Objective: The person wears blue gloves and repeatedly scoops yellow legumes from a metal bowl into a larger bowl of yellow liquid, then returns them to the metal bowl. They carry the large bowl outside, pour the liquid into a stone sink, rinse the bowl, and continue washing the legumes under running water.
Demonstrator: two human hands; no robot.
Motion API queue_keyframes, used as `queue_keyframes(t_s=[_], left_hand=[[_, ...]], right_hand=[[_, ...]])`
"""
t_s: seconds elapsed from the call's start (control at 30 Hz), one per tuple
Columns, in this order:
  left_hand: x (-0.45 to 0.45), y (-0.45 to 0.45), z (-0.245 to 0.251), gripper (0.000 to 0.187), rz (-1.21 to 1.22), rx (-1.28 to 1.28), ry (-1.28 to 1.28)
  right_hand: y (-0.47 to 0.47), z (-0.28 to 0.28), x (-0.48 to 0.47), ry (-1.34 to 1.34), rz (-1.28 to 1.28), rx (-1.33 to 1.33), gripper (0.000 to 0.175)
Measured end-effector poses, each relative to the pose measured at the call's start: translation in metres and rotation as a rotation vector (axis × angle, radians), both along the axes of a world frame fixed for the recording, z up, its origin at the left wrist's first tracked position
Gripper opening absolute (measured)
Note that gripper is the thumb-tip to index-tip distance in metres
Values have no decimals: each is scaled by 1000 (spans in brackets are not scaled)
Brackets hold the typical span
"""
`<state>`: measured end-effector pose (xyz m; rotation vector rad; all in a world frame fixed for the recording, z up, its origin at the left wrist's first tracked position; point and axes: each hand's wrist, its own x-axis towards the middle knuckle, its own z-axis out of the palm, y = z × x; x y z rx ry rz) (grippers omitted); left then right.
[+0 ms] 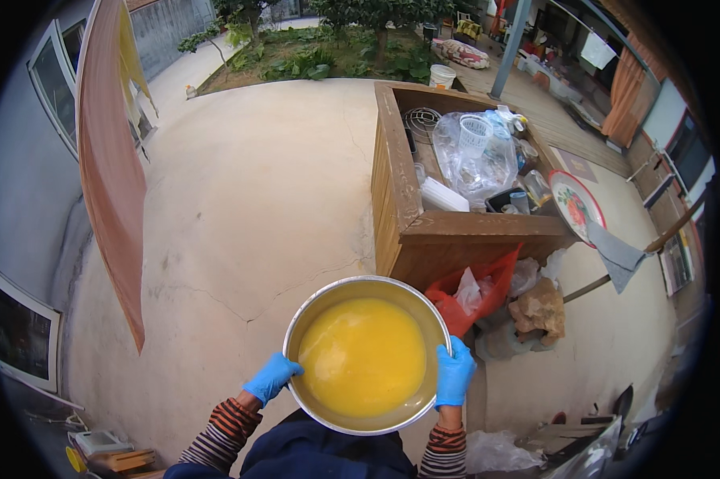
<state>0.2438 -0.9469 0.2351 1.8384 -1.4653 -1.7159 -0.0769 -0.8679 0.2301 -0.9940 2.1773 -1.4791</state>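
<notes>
A wide metal basin (pixel 369 424) is held level in front of my body, above the concrete ground. Yellow liquid (pixel 363 358) fills its lower part. My left hand (pixel 272 377), in a blue glove, grips the left rim with the thumb over the edge. On the opposite side my right hand (pixel 454 371), gloved the same way, grips the right rim. The fingers under the basin are hidden. Just beyond the right rim hangs a red plastic bag (pixel 479 293) with crumpled clear plastic inside.
A wooden box counter (pixel 390 155) ahead right holds plastic bags (pixel 476 161), a white basket (pixel 475 135) and containers. A floral enamel tray (pixel 577 206) leans at its corner. A grey cloth (pixel 617 254) hangs over a pole. Reddish fabric (pixel 111 179) hangs at left; planted beds (pixel 300 57) lie behind.
</notes>
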Motion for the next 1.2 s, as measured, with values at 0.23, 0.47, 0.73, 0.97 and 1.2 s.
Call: queue_keyframes(t_s=[0.23,0.47,0.73,0.97,1.2], left_hand=[[67,-129,-23,32,280,-8,110],[85,-272,-8,27,527,-26,283],[96,-442,-4,27,654,-51,239],[76,-638,7,32,579,-97,293],[55,-840,30,31,405,1,225]], right_hand=[[-198,3,41,70,242,-12,20],[-400,10,63,-24,423,-47,27],[-622,22,80,-76,510,-39,22],[-787,31,63,11,401,7,29],[-941,44,34,27,294,68,30]])
